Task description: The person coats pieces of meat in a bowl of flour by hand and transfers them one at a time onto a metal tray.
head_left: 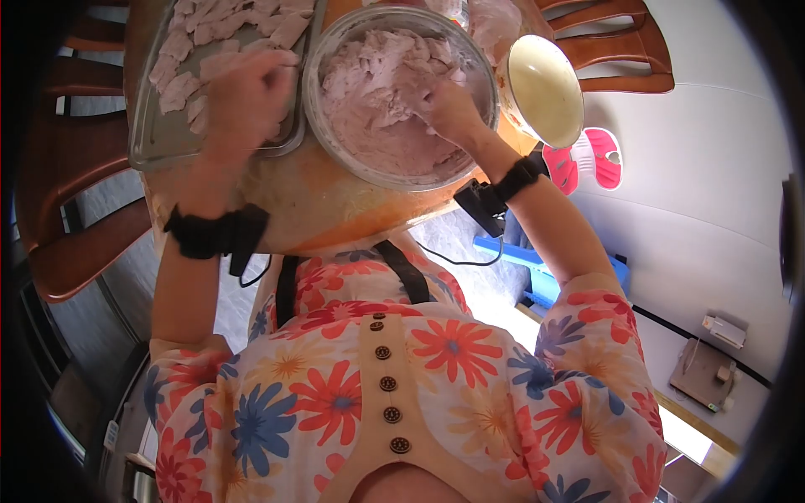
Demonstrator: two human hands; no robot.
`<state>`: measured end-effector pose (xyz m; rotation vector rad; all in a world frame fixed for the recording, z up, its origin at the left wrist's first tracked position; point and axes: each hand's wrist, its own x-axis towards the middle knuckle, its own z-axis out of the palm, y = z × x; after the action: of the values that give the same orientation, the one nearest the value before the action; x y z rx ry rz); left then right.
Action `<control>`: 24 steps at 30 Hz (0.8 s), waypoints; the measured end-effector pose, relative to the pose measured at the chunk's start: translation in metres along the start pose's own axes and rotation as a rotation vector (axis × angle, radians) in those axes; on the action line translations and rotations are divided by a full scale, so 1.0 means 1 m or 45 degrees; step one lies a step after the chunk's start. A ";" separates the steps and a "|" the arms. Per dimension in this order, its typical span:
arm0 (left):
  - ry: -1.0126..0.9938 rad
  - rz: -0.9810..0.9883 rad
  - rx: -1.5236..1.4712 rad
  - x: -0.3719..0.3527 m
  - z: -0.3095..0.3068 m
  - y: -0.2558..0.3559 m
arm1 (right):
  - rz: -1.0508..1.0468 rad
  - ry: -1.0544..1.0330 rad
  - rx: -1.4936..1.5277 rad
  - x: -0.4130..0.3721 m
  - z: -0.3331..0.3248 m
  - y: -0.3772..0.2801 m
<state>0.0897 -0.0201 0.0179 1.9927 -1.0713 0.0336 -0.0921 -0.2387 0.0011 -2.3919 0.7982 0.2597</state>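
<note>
My left hand [247, 96] is over the right side of a rectangular metal tray [141, 152]. Its fingers look curled, but motion blurs them, and whatever they may hold cannot be made out. Flat, ragged pinkish-grey pieces [179, 90] lie spread across the tray. Beside the tray stands a round bowl [317, 126] holding a soft, pinkish paste-like mass [369, 71], lumpy at the back and smoother in front. Inside that bowl, my right hand [453, 111] has its fingers closed into the mass, with the fingertips partly hidden. Black bands with small devices circle both wrists.
An enamel basin [545, 90] leans at the table's right, near a clear plastic bag [495, 25]. Wooden chairs [75, 159] flank the table [335, 210]. Red-and-white slippers [563, 168] and a blue object [545, 272] are on the right. Cables hang from the wrist devices.
</note>
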 end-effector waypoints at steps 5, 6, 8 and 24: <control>0.042 0.208 -0.080 -0.001 0.046 0.034 | -0.217 -0.092 -0.345 -0.032 -0.001 -0.013; 0.037 0.221 -0.100 -0.001 0.056 0.034 | -0.256 -0.320 -0.550 -0.037 0.002 -0.019; 0.028 0.238 -0.125 -0.003 0.068 0.035 | -0.279 -0.240 -0.513 -0.034 0.017 -0.027; -0.009 0.296 -0.011 -0.007 0.073 0.030 | -0.593 -0.019 0.004 0.026 0.040 -0.006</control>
<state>0.0389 -0.0739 -0.0114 1.8528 -1.3004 0.1457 -0.0674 -0.2231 -0.0374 -2.4860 0.2173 0.0849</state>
